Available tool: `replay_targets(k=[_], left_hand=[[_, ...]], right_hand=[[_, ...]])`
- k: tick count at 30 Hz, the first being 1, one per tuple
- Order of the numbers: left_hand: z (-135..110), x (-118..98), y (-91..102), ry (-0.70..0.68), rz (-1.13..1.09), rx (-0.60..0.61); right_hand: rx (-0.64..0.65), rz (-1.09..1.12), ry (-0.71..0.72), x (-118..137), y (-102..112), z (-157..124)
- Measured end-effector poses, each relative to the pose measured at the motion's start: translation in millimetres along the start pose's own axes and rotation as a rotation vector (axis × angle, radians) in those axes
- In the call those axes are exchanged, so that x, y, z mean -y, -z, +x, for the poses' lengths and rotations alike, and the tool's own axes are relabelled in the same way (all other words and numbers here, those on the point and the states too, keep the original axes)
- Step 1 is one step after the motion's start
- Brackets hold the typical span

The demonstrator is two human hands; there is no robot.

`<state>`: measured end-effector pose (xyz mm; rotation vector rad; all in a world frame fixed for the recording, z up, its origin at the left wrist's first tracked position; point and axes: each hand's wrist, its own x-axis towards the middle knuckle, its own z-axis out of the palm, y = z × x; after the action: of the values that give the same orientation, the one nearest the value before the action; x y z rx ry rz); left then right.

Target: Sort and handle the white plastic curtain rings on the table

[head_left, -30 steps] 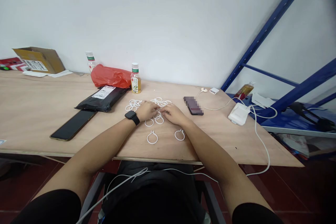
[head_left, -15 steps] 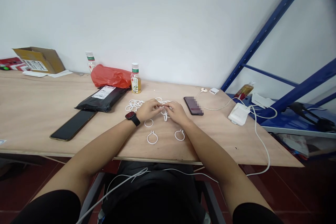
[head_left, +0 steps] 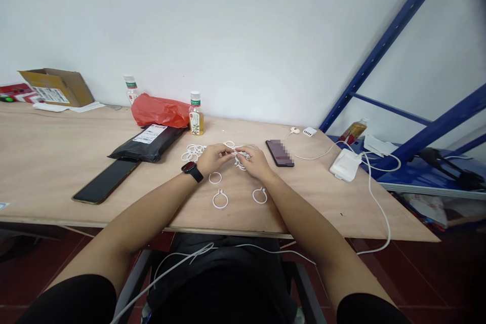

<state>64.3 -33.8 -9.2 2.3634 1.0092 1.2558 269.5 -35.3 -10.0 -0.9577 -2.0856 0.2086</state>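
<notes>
Over the middle of the table my left hand (head_left: pixel 213 159) and my right hand (head_left: pixel 255 162) meet, thumbs and fingertips pinched together. Between them is a white curtain ring (head_left: pixel 239 164), partly hidden by the fingers and by other rings behind it. A heap of similar white rings (head_left: pixel 193 152) lies beside my left hand, and another ring (head_left: pixel 229 144) shows just beyond the fingertips. Nearer the front edge lie single rings: one (head_left: pixel 215 177) by my left wrist, one with a small eyelet (head_left: pixel 220 199) below it, and one (head_left: pixel 260 195) beside my right forearm.
A phone (head_left: pixel 280 153) lies right of my hands, and a larger phone (head_left: pixel 106 180) at left by a black parcel (head_left: pixel 148 144). Behind stand a drink bottle (head_left: pixel 196 114), a red plastic bag (head_left: pixel 161 110) and a cardboard box (head_left: pixel 56 86). A white charger (head_left: pixel 345 164) trails cables at right.
Fingers have shifted slightly at the pinch. The ring that hung edge-on below the fingertips has turned and sits a little higher. The loose rings on the table have stayed put.
</notes>
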Motion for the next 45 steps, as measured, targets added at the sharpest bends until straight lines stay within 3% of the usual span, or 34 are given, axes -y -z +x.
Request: replay_targets(k=[10, 19, 25, 35, 45], left_hand=[[-0.7, 1.9, -1.1, 0.092, -0.038, -0.068], [0.4, -1.7, 1.3, -0.008, -0.083, -0.017], [0.1, -1.1, 1.1, 0.003, -0.131, 0.013], [-0.5, 0.8, -2.5, 0.146, -0.201, 0.056], [-1.4, -3.1, 0.3, 0.084, -0.145, 0.084]], right_hand=[[-0.017, 0.122, 0.057, 4.9, 2.1, -0.8], [-0.041, 0.127, 0.065, 3.4, 1.2, -0.6], [-0.044, 0.14, 0.034, 6.1, 1.9, -0.7], [-0.029, 0.209, -0.019, 6.1, 2.5, -1.1], [0.009, 0.276, -0.049, 6.3, 4.6, 0.6]])
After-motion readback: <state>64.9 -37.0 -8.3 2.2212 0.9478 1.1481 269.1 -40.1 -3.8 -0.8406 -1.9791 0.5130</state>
